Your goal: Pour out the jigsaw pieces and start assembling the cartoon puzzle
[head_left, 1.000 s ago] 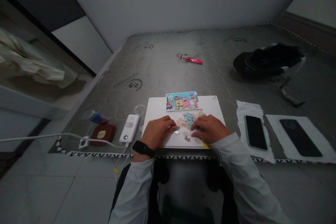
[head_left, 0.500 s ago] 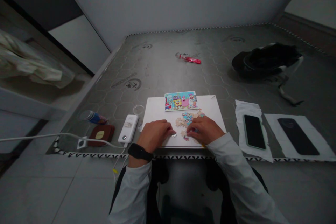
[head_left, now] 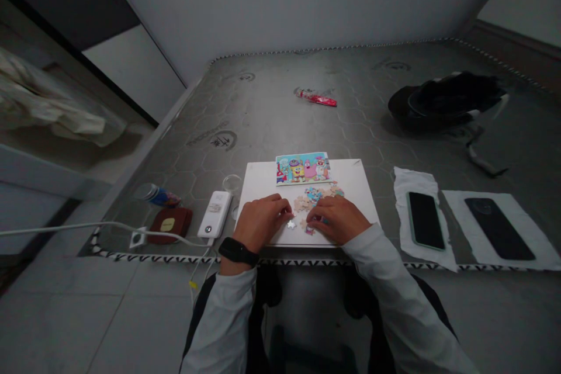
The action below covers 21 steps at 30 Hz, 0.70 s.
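My left hand [head_left: 265,216], with a black band on its wrist, hovers at the left of the white board [head_left: 258,181]. Its thumb and fingers are curved and slightly apart, and no object shows between them. Just beyond the fingertips lies a pale, star-shaped jigsaw piece [head_left: 291,224]. My right hand [head_left: 336,217] is bent over the board, its fingers closed around a bluish jigsaw piece [head_left: 325,220], mostly hidden. Loose jigsaw pieces [head_left: 302,204], some beige and some colored, lie ahead of it. By its fingertips is a small cluster of pieces [head_left: 309,231].
A cartoon picture card [head_left: 302,169] lies at the board's far edge. Left of the board are a white power bank [head_left: 215,214] with a cable, and a brown case [head_left: 170,225]. Two phones, one green-edged [head_left: 424,220], rest on tissues at right. A black cap [head_left: 438,102] sits farther back.
My left hand has lifted slightly up and away from the pale piece, which now shows fully. My right hand has shifted a little to the left over the board.
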Tool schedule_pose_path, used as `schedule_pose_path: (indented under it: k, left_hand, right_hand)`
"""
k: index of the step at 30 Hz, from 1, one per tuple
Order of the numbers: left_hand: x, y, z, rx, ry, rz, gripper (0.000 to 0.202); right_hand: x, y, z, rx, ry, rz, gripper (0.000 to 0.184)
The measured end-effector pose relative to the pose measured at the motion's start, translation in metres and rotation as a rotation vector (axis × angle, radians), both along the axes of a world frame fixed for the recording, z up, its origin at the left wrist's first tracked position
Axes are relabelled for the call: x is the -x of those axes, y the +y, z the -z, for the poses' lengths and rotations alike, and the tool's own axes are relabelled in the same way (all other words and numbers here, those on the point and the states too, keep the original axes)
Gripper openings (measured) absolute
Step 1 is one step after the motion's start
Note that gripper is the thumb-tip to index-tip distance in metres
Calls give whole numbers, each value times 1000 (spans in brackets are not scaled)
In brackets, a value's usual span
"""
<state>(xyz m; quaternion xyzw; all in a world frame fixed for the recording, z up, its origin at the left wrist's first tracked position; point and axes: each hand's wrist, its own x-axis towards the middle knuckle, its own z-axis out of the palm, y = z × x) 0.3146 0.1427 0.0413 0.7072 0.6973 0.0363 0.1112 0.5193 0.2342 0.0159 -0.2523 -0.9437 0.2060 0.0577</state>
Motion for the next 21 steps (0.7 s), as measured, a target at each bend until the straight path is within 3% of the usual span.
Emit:
schedule_pose_path:
  k: [10, 21]
  left_hand:
    - [-19, 4, 1, -14, -91, 146, 20]
    - [-9, 4, 3, -5, -85, 114, 16]
  right_hand:
    - [-11, 7, -2, -36, 24, 26, 11]
    - [-9, 7, -6, 35, -36, -20, 5]
